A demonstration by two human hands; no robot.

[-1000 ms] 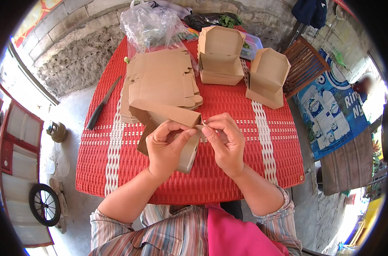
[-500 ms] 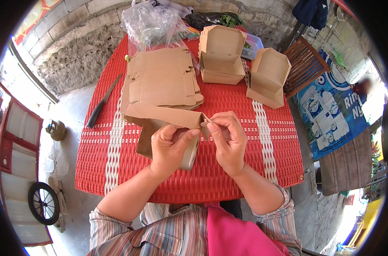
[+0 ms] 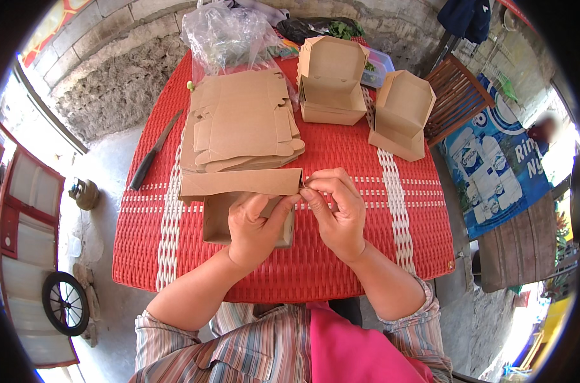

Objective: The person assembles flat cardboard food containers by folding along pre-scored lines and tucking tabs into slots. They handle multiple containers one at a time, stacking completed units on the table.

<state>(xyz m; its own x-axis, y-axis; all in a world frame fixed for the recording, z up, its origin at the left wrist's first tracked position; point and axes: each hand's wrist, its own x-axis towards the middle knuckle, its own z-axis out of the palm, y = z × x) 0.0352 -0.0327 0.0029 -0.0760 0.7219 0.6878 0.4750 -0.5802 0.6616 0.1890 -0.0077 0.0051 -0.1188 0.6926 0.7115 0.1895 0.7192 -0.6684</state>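
A partly folded brown cardboard food box (image 3: 239,182) stands in front of me, its lid raised and its lower tray toward me. My left hand (image 3: 255,223) pinches the lid's edge near its right corner, thumb and fingers closed on the cardboard. My right hand (image 3: 334,207) pinches the small flap at that same corner; the fingertips of both hands almost meet there. Just beyond lies a stack of flat cardboard blanks (image 3: 242,121). Part of the box's tray is hidden behind my left hand.
Two folded open boxes, one farther back (image 3: 331,83) and one to the right (image 3: 401,115), stand on the red woven table (image 3: 341,274). At the left lies a knife (image 3: 155,152). A clear plastic bag (image 3: 229,38) and a plastic container (image 3: 378,67) are at the back.
The lid's front strip has turned from slanting to nearly level, and the corner flap is drawn in. My right hand has shifted slightly left, fingers closer to the corner.
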